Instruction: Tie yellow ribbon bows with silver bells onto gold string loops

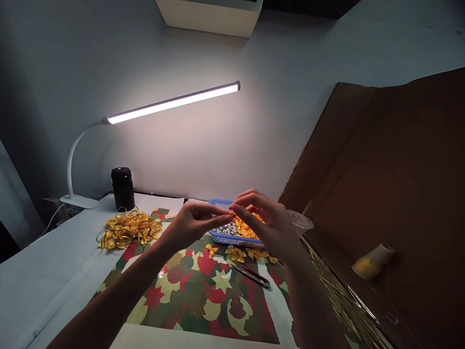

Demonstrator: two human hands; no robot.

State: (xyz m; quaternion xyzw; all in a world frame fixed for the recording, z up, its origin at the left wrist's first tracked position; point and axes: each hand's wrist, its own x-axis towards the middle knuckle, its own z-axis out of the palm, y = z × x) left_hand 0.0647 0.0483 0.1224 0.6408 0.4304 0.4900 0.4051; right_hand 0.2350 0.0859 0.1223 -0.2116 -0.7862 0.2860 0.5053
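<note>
My left hand and my right hand meet at the fingertips above the front of the table. The thumb and forefinger of each are pinched together; whatever sits between them is too small to make out. Just behind and below them is a blue plastic basket, holding small silvery pieces and orange-yellow ribbon bows. Several loose yellow bows lie in front of it. Nearer me, a slim tool with dark red and black handles rests on the patterned sheet.
At left lies a heap of gold bows with thin loops, by a black lidded container. A lit lamp reaches overhead. Rightward are a clear plastic cup, thin gold strands, a cardboard panel and a yellow-white cone.
</note>
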